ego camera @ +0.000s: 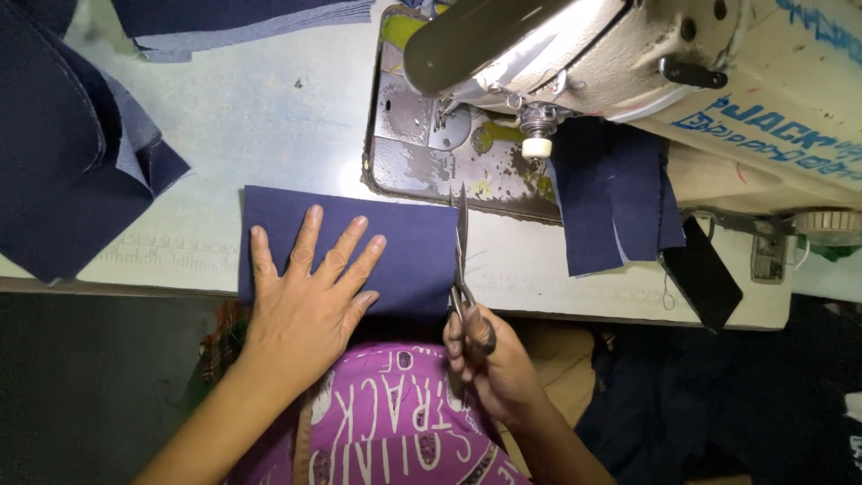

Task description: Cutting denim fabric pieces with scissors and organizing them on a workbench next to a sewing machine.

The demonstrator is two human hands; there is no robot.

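— Right, where does the risk sit at this moment?

— Mostly at the blades. The right hand has its fingers closed through the loops of the slim steel scissors, whose tips point toward twelve o'clock along the right-hand edge of the flat rectangular piece of navy blue cloth. Whether the blades are parted I cannot tell; they read as one thin line.

— And the other hand?

— The left hand lies flat on that cloth, fingers spread wide, holding nothing, just pressing it to the pale tabletop. The index fingertip sits at about nine o'clock from the blades, near but apart. If the cloth slides or the hand creeps right, I'd judge a nick possible.

— Could the cut itself go astray?

— Possibly. The near edge of the cloth hangs at the tabletop's six o'clock edge, so little support lies under it there; it may droop and the line wander.

— Anything around it?

— At one o'clock, the cream-coloured sewing machine holds a hanging strip of dark blue fabric beneath its needle area, close enough for the scissor tips to snag. The loose pile of navy cloth pieces at ten o'clock is well apart.
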